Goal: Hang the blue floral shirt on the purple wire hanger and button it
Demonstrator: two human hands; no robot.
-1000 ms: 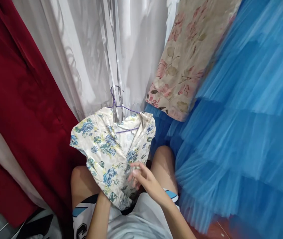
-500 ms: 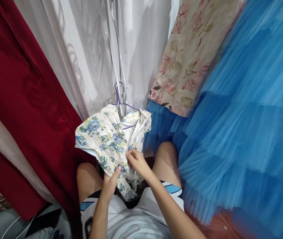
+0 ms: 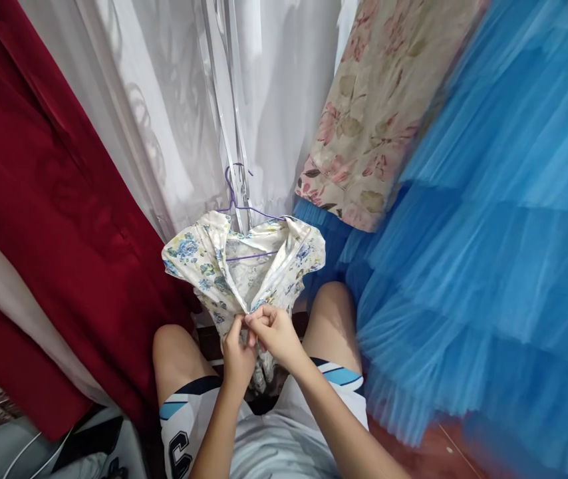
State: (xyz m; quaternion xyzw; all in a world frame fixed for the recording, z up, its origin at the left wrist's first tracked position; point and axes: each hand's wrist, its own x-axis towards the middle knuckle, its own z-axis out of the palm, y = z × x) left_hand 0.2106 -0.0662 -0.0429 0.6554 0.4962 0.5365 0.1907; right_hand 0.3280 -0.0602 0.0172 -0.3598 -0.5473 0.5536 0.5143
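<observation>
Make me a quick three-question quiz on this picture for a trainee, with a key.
1. What colour is the hanger?
2. True or false: the left hand is well away from the blouse.
3. Which hangs left of the blouse in the picture? A) blue tulle B) red cloth C) pink-flowered cloth

Key: 1. Purple. 2. False; it holds the front, beside the right hand. 3. B.

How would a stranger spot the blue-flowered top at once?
Start from the white drape at top centre and look below it. There a short-sleeved top sits on a purple hanger, the left hand and right hand pinching its front opening. Its blue flowers set it apart from the pink-flowered cloth up to its right.
</observation>
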